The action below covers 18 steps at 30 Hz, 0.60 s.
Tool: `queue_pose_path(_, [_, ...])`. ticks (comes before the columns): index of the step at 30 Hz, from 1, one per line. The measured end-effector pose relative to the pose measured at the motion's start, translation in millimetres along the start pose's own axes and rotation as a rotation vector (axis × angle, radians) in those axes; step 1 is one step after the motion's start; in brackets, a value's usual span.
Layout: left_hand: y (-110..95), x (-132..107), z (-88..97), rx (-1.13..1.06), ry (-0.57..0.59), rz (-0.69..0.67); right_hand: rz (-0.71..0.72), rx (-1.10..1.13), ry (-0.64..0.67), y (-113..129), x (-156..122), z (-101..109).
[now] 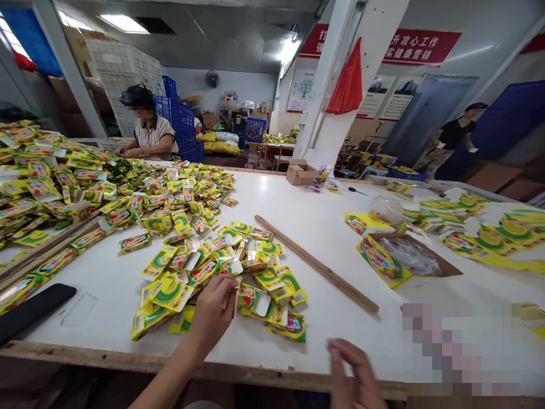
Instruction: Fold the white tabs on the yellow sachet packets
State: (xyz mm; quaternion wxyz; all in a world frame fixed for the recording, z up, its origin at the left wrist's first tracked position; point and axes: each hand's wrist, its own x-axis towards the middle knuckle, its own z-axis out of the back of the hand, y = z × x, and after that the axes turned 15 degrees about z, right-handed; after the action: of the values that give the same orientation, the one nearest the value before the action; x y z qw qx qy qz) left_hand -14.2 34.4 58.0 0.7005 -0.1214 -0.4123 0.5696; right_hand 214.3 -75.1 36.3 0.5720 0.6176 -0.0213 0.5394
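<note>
Small yellow and green printed cartons (208, 271) lie in a loose heap on the white table (264, 196), several with end flaps standing out. My left hand (213, 315) is at the near side of this heap, thumb and fingers closed on the edge of one small carton (239, 282); the fingers hide part of it. My right hand (356, 372) is apart from the heap, low over the near edge. Its thumb and forefinger tips come together, blurred by motion, and anything between them is too small to make out.
A wooden stick (317, 264) lies right of the heap. Beyond it stands an opened printed box (385, 264) with clear plastic inside. Flat printed sheets (498, 227) are on the right, a big carton pile (51, 176) and dark phone (38, 309) left. A co-worker (153, 136) sits opposite.
</note>
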Motion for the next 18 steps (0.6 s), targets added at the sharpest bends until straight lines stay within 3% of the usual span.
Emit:
queue_pose_path(4, [-18.4,-17.1,7.4,0.033,-0.042,0.212,0.091,0.265,0.279,29.8,-28.7,-60.5])
queue_pose_path(7, [-19.5,-32.7,-1.7,0.024,0.043,0.354,0.046,0.349,0.416,28.1,-42.9,-83.4])
queue_pose_path(11, [-6.3,-51.8,-13.2,-0.259,0.177,0.424,-0.083,0.463,0.475,9.8,-46.1,-89.7])
queue_pose_path(14, [8.4,-66.0,-21.1,-0.498,0.231,0.431,-0.145,0.499,0.402,-0.8,-47.3,-87.4])
queue_pose_path(18, [20.6,-76.2,-30.3,-0.561,0.261,0.437,-0.126,0.464,0.392,-7.5,-45.0,-82.1])
